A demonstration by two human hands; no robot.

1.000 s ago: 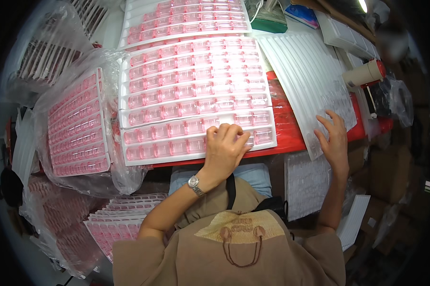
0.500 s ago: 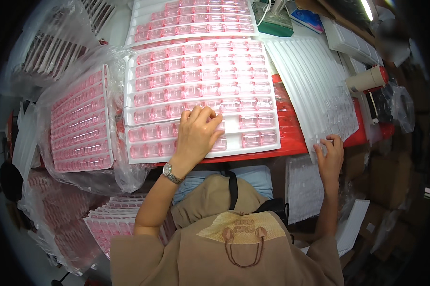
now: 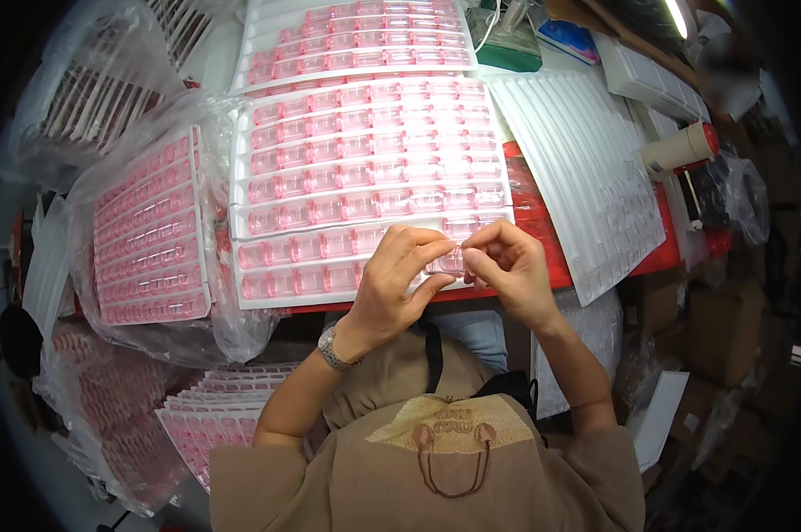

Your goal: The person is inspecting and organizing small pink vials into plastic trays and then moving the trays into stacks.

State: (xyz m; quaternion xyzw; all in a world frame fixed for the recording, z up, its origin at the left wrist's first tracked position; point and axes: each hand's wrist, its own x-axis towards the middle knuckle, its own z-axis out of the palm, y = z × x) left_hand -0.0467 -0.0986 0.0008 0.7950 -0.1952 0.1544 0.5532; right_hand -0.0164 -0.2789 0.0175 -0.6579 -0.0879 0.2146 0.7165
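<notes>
Over the near edge of a white tray point(image 3: 238, 199), which holds rows of pink see-through plastic containers, my two hands meet. My left hand point(image 3: 387, 288) is closed on one pink see-through container point(image 3: 445, 262), held between thumb and fingers just above the tray. At that container's right end, my right hand point(image 3: 516, 270) is closed in a pinch. Its fingertips hide what they grip, if anything. To the right lies a white ridged tray point(image 3: 551, 142) with clear plastic pieces point(image 3: 627, 208) in its near right part.
Beyond the main tray lies another tray of pink pieces point(image 3: 356, 40). A bagged tray point(image 3: 148, 235) leans at the left, and stacked trays point(image 3: 214, 417) stand below it. A beige cylinder with a red end point(image 3: 680, 149) and a green box point(image 3: 511, 49) sit to the right and back.
My left hand has lifted a pink container from the near rows and moved right. My right hand has come from the ridged tray to meet it.
</notes>
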